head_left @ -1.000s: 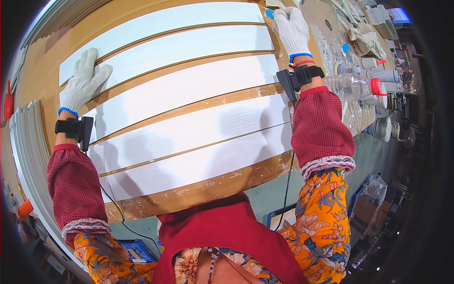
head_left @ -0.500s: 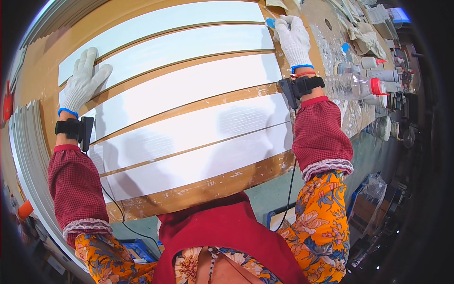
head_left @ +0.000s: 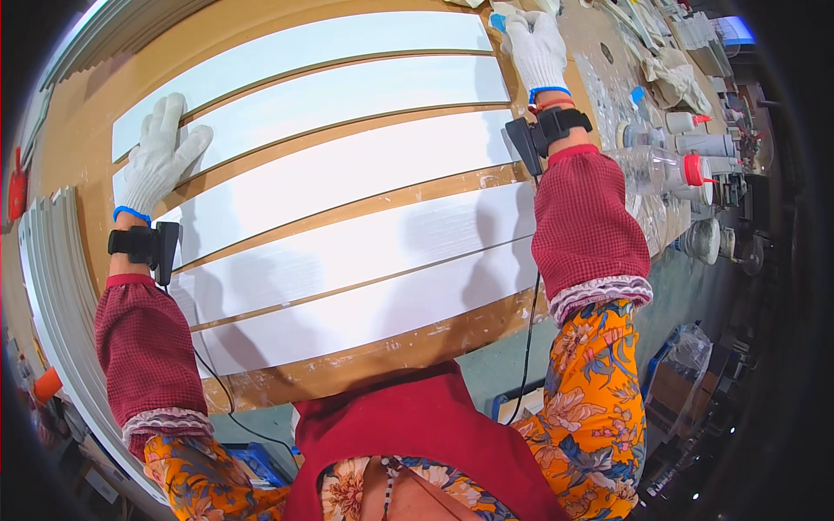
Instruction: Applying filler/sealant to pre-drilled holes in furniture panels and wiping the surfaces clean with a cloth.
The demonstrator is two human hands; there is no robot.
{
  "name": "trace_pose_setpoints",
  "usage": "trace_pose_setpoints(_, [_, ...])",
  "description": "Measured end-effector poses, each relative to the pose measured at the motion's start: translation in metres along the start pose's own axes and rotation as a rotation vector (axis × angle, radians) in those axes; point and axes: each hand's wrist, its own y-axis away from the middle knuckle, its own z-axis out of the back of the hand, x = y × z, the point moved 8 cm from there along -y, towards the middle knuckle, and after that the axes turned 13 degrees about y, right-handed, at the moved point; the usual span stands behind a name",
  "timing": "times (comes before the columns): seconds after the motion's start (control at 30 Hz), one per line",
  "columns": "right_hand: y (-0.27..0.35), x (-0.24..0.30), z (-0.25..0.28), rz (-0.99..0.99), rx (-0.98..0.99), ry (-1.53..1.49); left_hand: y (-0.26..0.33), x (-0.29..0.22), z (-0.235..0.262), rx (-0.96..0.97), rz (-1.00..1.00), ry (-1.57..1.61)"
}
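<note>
Several long white boards lie side by side, the farthest white board [head_left: 304, 65] at the top of the view. My left hand [head_left: 161, 161], in a white knit glove, rests with spread fingers over the left ends of the two farthest boards. Just past the right end of the farthest board, my gloved right hand [head_left: 536, 54] is closed on a small blue piece [head_left: 498, 23]. Only a bit of that piece shows beside the fingers, so its kind is unclear.
The boards lie on a paint-spotted brown worktop [head_left: 417, 343]. Stacked white strips [head_left: 61, 278] stand at the left. To the right are a clear plastic bottle with a red cap [head_left: 647, 171], a red-tipped white bottle [head_left: 686, 122] and a crumpled cloth [head_left: 673, 82]. Thin black cables hang from both wrists.
My right hand has moved farther away, past the far board's right end, with the blue piece. My left hand stays at nearly the same place on the boards. The whole view has shifted slightly.
</note>
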Motion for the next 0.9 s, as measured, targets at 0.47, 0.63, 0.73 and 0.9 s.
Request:
trace_pose_setpoints(0.47, [-0.022, 0.026, -0.015, 0.181, -0.19, 0.07, 0.004, -0.004, 0.003, -0.022, 0.03, -0.069])
trace_pose_setpoints(0.63, [-0.025, 0.02, -0.013, 0.145, -0.164, 0.024, 0.002, -0.009, 0.005, -0.034, 0.026, -0.024])
trace_pose_setpoints(0.73, [-0.021, 0.026, -0.006, 0.273, -0.289, 0.118, 0.004, -0.012, 0.008, -0.05, 0.009, -0.036])
trace_pose_setpoints(0.9, [-0.016, 0.025, -0.014, 0.239, -0.225, 0.06, 0.007, -0.007, 0.002, -0.054, 0.002, -0.049])
